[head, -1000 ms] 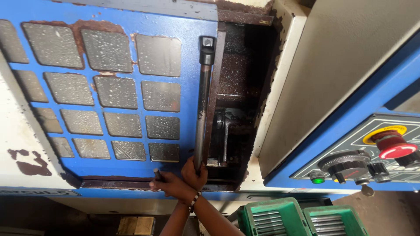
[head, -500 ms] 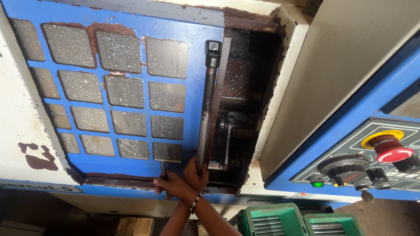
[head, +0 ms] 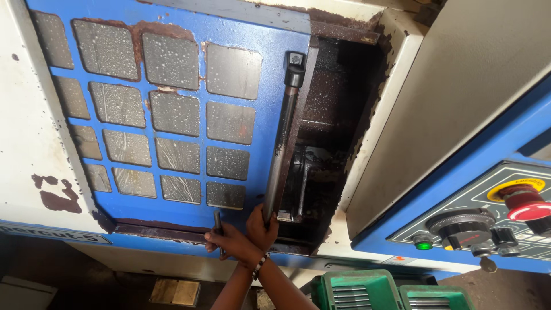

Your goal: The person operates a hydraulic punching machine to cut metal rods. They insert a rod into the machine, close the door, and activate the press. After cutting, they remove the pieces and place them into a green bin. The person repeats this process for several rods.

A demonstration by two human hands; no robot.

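Door (head: 172, 115) slid left; rt hand (head: 261, 221) grips handle (head: 281, 143)

Long dark steel door handle bar (head: 282, 140), near-upright, lower end wrapped in fingers (head: 265, 221); thin dark tool (head: 218, 225) just beside them.

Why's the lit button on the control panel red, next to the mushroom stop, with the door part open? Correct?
Not quite. In the head view the lit button on the control panel is green; the red part is the mushroom stop itself. The blue sliding door is indeed part open, one hand on its bar handle.
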